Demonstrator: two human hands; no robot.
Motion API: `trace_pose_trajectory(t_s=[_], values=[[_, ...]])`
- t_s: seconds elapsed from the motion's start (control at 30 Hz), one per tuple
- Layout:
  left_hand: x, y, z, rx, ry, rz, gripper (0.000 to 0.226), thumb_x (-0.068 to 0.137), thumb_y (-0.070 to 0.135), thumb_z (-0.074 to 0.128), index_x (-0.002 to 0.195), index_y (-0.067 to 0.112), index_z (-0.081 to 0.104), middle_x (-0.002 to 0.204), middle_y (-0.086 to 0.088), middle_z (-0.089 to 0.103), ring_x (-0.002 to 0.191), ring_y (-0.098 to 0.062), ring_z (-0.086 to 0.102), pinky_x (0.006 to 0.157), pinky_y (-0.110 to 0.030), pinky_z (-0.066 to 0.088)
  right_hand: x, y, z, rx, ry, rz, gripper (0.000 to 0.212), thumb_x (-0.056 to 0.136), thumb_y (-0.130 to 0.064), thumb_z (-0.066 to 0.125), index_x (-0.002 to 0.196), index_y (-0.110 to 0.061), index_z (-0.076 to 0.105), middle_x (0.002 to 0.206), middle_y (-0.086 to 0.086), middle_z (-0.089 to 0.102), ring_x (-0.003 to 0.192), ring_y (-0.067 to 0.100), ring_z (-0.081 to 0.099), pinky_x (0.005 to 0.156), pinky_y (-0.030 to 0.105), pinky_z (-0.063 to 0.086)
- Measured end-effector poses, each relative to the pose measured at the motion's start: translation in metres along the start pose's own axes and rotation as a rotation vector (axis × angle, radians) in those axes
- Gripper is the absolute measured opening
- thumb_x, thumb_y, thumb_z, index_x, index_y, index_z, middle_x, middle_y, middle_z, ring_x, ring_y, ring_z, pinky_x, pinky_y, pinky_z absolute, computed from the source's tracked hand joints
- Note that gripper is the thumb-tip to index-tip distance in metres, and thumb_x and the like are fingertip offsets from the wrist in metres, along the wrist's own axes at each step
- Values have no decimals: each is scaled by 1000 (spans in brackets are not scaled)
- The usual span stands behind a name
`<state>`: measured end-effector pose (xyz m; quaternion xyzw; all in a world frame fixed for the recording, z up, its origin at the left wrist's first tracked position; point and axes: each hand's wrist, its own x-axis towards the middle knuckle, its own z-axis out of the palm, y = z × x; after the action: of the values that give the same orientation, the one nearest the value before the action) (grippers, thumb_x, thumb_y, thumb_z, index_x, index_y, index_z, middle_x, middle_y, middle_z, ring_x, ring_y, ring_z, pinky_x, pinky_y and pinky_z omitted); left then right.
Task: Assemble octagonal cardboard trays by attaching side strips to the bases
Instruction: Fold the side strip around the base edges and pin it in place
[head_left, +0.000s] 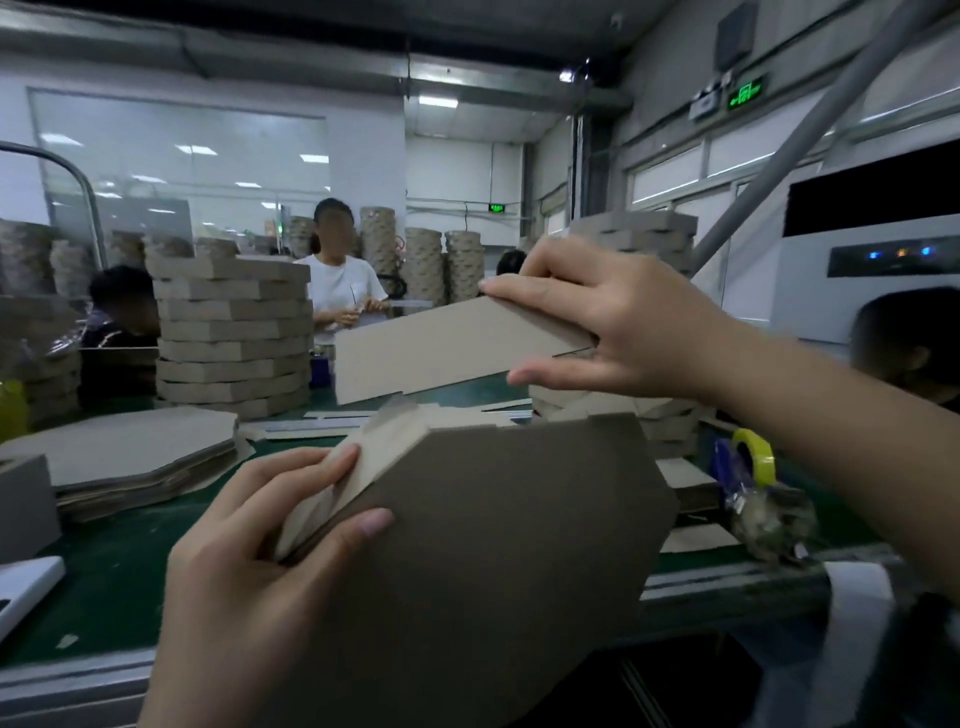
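Fingers (317, 467) and thumb of the left hand (249, 561) curl round the upper-left edge of a flat, grey-brown octagonal cardboard base (509, 545), pinching a paler folded flap against it. The right hand (623, 322) grips the right end of a long, pale-brown cardboard side strip (441, 348), fingers on top and thumb beneath. The strip is raised and slanted just above the base's far edge. The base is held up, tilted towards the camera, over the near side of the green table (119, 561). On the table, a stack of flat octagonal sheets (130, 447) lies left, a stack of finished trays (234, 332) stands behind, and a roll of yellow tape (756, 454) lies right.
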<state>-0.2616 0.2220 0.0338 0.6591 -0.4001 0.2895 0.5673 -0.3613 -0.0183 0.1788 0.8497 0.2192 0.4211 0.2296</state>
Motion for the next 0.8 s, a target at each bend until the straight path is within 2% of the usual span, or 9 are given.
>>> trace_pose_trajectory(t_s=[0.13, 0.2, 0.3, 0.37, 0.47, 0.6, 0.7, 0.8], values=[[0, 15, 7, -98, 51, 21, 46, 61, 28, 75, 106, 18, 71, 107, 9, 66, 101, 5, 58, 86, -3, 38, -8, 2, -42, -87, -42, -6, 67, 89, -54, 51, 132, -2, 57, 108, 18, 60, 94, 33, 61, 67, 47, 56], [-1, 22, 13, -133, 38, 34, 46, 60, 28, 74, 105, 19, 71, 107, 9, 67, 101, 4, 58, 87, -3, 38, -16, 4, -59, -139, -73, -13, 67, 89, -53, 52, 132, -2, 58, 107, 18, 61, 94, 33, 62, 65, 44, 57], [-2, 30, 23, -195, 23, 42, 45, 59, 27, 75, 104, 24, 71, 106, 8, 68, 102, 0, 59, 88, -5, 39, -30, 6, -83, -208, -118, -3, 66, 89, -53, 52, 130, -3, 59, 106, 17, 61, 91, 31, 62, 65, 33, 51], [-2, 34, 31, -224, -4, 56, 45, 58, 26, 78, 103, 26, 71, 105, 10, 68, 102, 1, 59, 88, -4, 38, -40, 7, -99, -233, -154, 18, 67, 89, -55, 50, 132, -4, 58, 107, 17, 61, 92, 30, 61, 67, 31, 48], [-1, 38, 43, -269, -46, 64, 53, 52, 35, 88, 101, 28, 71, 101, 15, 68, 101, 4, 58, 88, -2, 36, -58, 13, -124, -279, -209, 29, 68, 91, -56, 48, 134, -5, 56, 108, 17, 60, 91, 34, 61, 64, 44, 56], [-6, 40, 62, -346, -117, 41, 51, 54, 51, 81, 100, 30, 72, 104, 18, 68, 102, 1, 60, 91, -9, 40, -84, 16, -149, -311, -270, 77, 67, 92, -55, 49, 134, -4, 56, 107, 18, 59, 88, 36, 61, 63, 49, 55], [-12, 36, 72, -406, -153, 20, 52, 49, 34, 87, 99, 28, 73, 101, 18, 69, 98, 3, 62, 87, -1, 38, -109, 10, -143, -235, -295, 148, 64, 91, -52, 49, 134, -4, 53, 106, 16, 58, 91, 28, 58, 71, 42, 53], [-19, 30, 79, -457, -202, -2, 51, 49, 27, 89, 98, 33, 76, 104, 14, 70, 100, 2, 62, 86, -2, 40, -130, 0, -122, -76, -302, 253, 61, 94, -53, 44, 136, -8, 48, 106, 11, 57, 96, 13, 51, 83, 21, 44]])
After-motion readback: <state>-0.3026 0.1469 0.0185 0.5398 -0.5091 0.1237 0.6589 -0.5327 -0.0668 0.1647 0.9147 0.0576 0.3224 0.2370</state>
